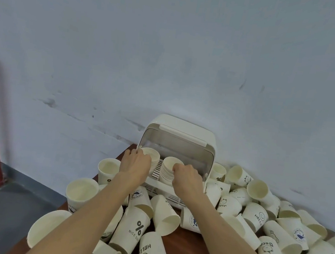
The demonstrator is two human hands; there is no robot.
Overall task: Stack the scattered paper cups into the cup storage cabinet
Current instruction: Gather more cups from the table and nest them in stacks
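Inside the open cup storage cabinet (178,146), two stacks of cups are held: the left stack (151,158) is gripped by the curled fingers of the left hand (136,164), the right stack (168,169) by the right hand (188,178). Loose cups (134,232) are scattered over the surface (187,244).

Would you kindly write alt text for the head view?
Both hands hold stacks of paper cups inside an open white cup cabinet: left hand on the left stack, right hand on the right stack. Loose cups litter the brown table.
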